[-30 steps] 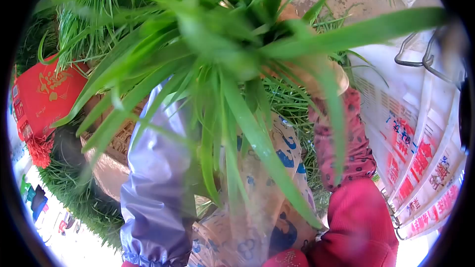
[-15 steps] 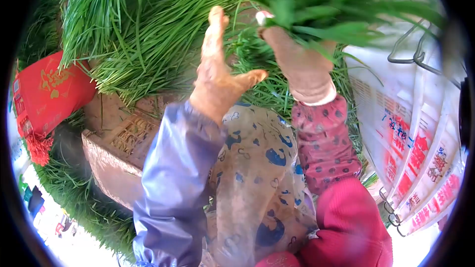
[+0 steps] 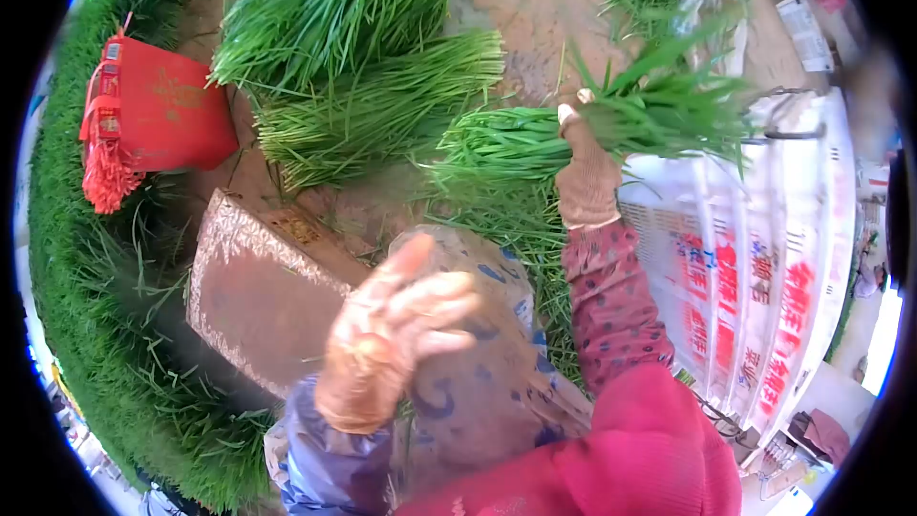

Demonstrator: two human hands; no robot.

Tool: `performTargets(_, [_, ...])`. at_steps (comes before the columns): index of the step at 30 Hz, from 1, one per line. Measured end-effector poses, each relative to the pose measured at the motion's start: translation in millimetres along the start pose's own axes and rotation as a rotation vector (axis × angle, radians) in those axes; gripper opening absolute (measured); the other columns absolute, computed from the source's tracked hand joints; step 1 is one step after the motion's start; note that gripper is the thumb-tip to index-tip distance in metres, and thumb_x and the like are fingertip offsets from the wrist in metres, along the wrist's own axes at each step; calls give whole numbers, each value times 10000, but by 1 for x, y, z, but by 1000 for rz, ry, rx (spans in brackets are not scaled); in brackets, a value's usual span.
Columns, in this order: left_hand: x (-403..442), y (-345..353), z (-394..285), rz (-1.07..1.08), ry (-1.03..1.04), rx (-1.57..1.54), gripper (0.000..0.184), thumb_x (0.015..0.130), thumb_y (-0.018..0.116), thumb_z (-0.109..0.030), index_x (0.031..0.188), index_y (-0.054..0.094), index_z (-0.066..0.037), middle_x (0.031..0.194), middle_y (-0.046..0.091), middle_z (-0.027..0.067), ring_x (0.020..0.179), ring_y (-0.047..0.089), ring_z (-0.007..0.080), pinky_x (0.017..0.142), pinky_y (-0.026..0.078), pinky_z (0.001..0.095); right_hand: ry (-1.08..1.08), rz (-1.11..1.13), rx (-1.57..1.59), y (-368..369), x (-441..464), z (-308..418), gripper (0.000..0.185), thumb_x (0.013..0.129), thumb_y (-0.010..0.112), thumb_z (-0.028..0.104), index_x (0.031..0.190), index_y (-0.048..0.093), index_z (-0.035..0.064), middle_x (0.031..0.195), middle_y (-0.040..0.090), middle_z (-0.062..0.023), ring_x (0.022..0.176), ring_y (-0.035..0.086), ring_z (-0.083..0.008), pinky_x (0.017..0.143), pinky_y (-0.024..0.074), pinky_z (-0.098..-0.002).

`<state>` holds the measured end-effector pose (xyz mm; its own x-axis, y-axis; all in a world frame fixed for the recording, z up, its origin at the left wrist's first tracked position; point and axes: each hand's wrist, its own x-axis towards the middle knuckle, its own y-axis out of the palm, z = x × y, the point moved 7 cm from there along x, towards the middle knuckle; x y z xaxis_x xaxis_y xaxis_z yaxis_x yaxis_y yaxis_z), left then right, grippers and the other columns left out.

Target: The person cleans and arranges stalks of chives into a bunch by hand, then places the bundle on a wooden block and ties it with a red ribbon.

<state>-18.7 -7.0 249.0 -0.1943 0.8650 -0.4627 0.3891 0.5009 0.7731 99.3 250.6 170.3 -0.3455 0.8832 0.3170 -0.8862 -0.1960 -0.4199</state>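
Observation:
My right hand [image 3: 587, 167], in a brown glove with pale fingertips, is closed round a bunch of long green leaves [image 3: 659, 115]. The bunch lies sideways, its thin stems pointing left and its leafy ends right, near white printed bags. My left hand [image 3: 382, 344], in an orange-tan glove, is raised over my lap with its fingers apart and nothing in it. Beneath it is a patterned apron [image 3: 478, 363]. Two piles of cut greens, an upper one [image 3: 344, 10] and a lower one [image 3: 373, 115], lie ahead to the left.
A red box with a tassel [image 3: 177, 105] stands at the left. Nearer is a worn carton [image 3: 258, 296]. Dense greens [image 3: 86, 325] line the left side. White bags with red print [image 3: 745, 268] and metal hooks are on the right; clear plastic [image 3: 707, 10] lies at the back.
The held bunch has gone from upright before the camera to lying sideways at the right. My left hand has drawn back towards my lap. The view has shifted, showing more of the surroundings.

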Motion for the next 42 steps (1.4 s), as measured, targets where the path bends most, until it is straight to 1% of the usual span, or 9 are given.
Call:
performTargets(3, [-16,42,38,198,-40,-26,994,821,710,-485,1495,168,5,1482,316,274,1394,298,393,1097,310,531,-337,36,-511,-18,-20,76,215,870,557,-31,1048,658,34,1076,649,-106,1061,568,-269,927,429,-358])
performTargets(11, [-28,74,79,327,-35,-44,1041,798,630,-631,1488,155,-13,1404,408,121,1295,402,256,1089,340,428,-306,221,612,-66,-101,191,240,779,683,25,1002,599,51,1157,595,-158,1119,546,-281,971,405,-427])
performTargets(15, [-69,114,55,882,-138,-1187,720,886,540,-597,1290,445,-8,1399,433,225,1104,577,332,988,442,480,-564,421,683,-61,-139,251,257,771,711,68,999,595,68,1161,589,-145,1143,532,-294,988,380,-476])
performTargets(21, [-118,52,33,89,78,-103,532,871,657,-202,1331,478,-4,1053,614,109,999,598,239,872,543,348,-833,940,307,-80,-195,308,362,796,675,55,1150,602,69,1221,585,-104,1208,501,-323,1064,324,-474])
performTargets(23, [-114,23,30,186,55,-61,553,888,639,-246,1328,460,38,1071,645,129,1019,610,242,867,531,371,-618,1246,555,-91,-202,296,470,784,577,-12,1240,585,103,1338,519,-109,1317,422,-340,1111,303,-439])
performTargets(26, [-130,4,19,95,124,256,555,800,679,-86,1308,487,26,1080,620,153,893,621,217,660,515,312,548,1127,1069,-77,-205,253,399,890,525,62,1288,543,72,1377,488,-69,1335,402,-236,1105,324,-403])
performTargets(30, [-160,20,36,117,152,281,633,722,728,-12,1305,485,23,1123,622,222,740,624,220,626,515,305,50,1209,819,-18,-232,209,490,965,549,293,1367,443,34,1377,477,-97,1303,430,-226,1085,358,-411])
performTargets(34, [-189,-2,66,141,-54,374,659,704,733,24,1313,482,17,1145,609,257,721,627,210,623,522,300,606,812,1846,-19,-181,194,710,885,493,660,1270,503,63,1184,560,-80,1091,553,-255,966,464,-406])
performTargets(42, [-217,-35,109,91,-224,470,593,674,670,74,1246,516,46,1044,643,230,703,623,238,580,516,327,906,357,1270,-72,-127,82,167,976,457,244,1032,525,103,650,324,110,518,275,-33,498,261,-223])
